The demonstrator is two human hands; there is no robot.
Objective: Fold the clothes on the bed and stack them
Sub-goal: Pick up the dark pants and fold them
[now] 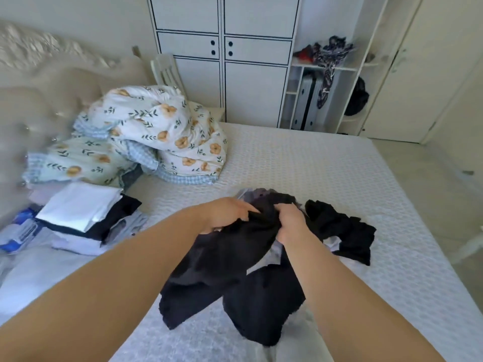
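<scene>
A crumpled black garment (230, 273) hangs from both my hands over the middle of the bed (300, 163). My left hand (227, 212) pinches its upper edge. My right hand (292, 223) is bunched around the cloth just to the right. A second dark garment (345, 231) lies loose on the mattress to the right, with a bit of grey cloth under it. On the left side of the bed sits a stack of folded clothes (83, 212), white on top and black below.
A flowered duvet (156, 131) and a pillow (78, 160) are heaped at the padded headboard (39, 82). White wardrobe doors (224, 56) and open shelves with a suitcase (308, 100) stand beyond the bed. Floor runs along the right side.
</scene>
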